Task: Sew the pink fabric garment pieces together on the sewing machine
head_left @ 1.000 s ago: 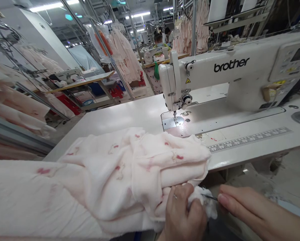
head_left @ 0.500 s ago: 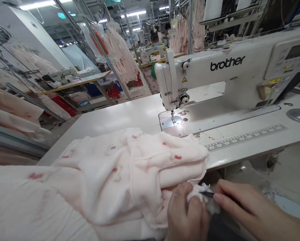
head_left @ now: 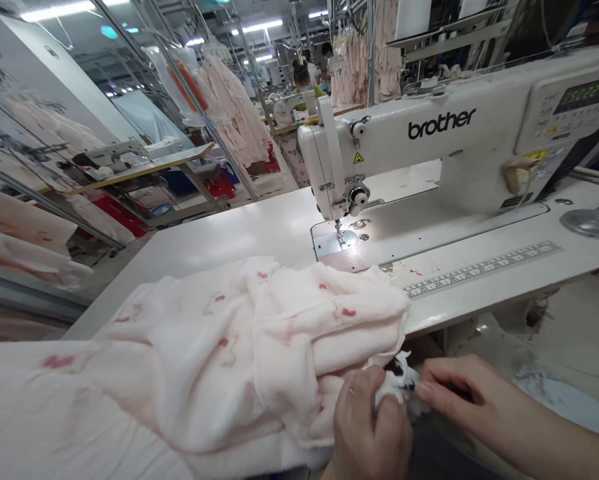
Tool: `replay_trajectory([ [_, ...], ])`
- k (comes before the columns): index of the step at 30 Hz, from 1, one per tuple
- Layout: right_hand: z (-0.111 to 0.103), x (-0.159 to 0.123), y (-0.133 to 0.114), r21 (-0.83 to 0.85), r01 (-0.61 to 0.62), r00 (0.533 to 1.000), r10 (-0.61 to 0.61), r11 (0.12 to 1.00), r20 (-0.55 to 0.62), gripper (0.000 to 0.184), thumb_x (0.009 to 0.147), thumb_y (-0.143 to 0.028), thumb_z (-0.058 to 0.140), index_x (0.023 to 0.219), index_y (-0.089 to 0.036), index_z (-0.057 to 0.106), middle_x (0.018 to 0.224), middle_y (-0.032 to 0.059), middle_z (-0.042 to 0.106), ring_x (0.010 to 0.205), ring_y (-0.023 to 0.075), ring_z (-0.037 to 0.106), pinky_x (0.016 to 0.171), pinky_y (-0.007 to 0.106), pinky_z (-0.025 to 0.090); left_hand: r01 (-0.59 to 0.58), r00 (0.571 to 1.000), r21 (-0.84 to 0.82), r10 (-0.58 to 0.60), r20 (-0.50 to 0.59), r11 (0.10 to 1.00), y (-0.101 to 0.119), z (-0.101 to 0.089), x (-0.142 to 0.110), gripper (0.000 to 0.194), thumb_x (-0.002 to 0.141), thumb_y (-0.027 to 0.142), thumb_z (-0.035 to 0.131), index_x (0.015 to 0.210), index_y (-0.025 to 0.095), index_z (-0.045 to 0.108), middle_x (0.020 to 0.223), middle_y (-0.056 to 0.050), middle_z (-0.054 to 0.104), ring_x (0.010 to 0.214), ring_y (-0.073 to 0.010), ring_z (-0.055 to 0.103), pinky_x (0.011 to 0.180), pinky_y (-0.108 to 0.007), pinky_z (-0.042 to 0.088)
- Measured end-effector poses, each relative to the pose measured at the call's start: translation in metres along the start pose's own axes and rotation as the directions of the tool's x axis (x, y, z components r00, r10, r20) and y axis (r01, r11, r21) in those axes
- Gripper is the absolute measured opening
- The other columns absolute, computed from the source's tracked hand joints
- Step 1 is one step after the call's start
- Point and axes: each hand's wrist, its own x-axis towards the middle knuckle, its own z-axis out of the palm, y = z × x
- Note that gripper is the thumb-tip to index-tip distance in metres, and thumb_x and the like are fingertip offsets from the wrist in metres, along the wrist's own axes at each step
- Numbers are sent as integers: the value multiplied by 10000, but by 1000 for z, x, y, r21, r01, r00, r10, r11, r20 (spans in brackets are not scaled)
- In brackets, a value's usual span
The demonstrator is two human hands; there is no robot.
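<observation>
A pale pink garment [head_left: 239, 347] with small red marks lies bunched on the white sewing table [head_left: 239, 233] and spills over its front edge. My left hand [head_left: 369, 427] is closed on a fold of that fabric below the table edge. My right hand [head_left: 459, 397] pinches a thin dark tool whose tip [head_left: 404, 381] meets the white frayed bit of cloth held by my left hand. What kind of tool it is I cannot make out.
A white Brother sewing machine [head_left: 429, 140] stands at the back right, its needle [head_left: 338, 230] over the plate. A ruler strip [head_left: 479, 273] runs along the table's front. Racks of pink garments [head_left: 234, 107] and other work tables [head_left: 139, 167] fill the room; a person sits far behind.
My right hand has moved left, closing in on my left hand, so the dark tool now sits deeper in the frayed cloth. The view has shifted slightly to the right.
</observation>
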Motion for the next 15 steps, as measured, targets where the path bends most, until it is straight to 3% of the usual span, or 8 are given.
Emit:
replay_trajectory([
  [2,0,1,1,259,-22,997,0,966,83,444,808,-508,469,548,-173,337,530,-53,267,509,87,240,454,229,175,-8,1000,-59,9,10,998,-1,-1,-2,151,732,27,396,668,161,422,799,-78,511,669,-153,510,566,-278,476],
  [5,-1,1,2,549,-223,959,81,805,272,453,781,-548,502,571,-156,420,500,-67,252,451,65,172,412,221,104,51,998,-173,-46,34,984,-1,-6,-1,151,762,41,390,690,172,412,769,-56,484,695,-152,501,602,-276,485],
  [7,-4,0,3,600,-347,914,117,721,388,471,793,-580,464,612,-145,482,485,-70,268,422,57,150,395,217,81,116,990,-246,-93,103,962,0,-11,3,171,799,63,363,681,184,389,739,-38,465,688,-142,496,602,-254,479],
  [9,-10,1,5,556,-347,903,110,755,415,513,789,-622,425,605,-147,481,469,-74,264,407,56,147,387,217,81,162,978,-275,-117,174,948,1,-17,7,184,831,91,337,681,189,378,760,-38,469,679,-133,492,604,-249,470],
  [10,-13,1,5,514,-286,924,91,809,372,517,764,-636,450,575,-155,446,466,-78,246,409,56,150,389,218,86,172,974,-277,-121,191,945,1,-18,8,184,843,104,330,688,188,381,786,-43,475,680,-130,491,608,-251,467],
  [12,-21,4,4,386,-104,985,43,917,164,510,703,-606,553,531,-174,344,486,-80,216,440,60,181,410,212,122,168,976,-290,-118,183,942,0,-19,9,174,856,131,330,702,185,392,821,-51,476,681,-126,486,619,-257,467],
  [15,-26,9,-5,141,78,991,-61,987,-123,386,707,-431,634,568,-169,387,550,-59,334,536,84,317,482,204,239,171,979,-361,-117,167,917,-3,-16,6,152,837,131,360,699,174,406,829,-50,450,688,-118,483,618,-241,469],
])
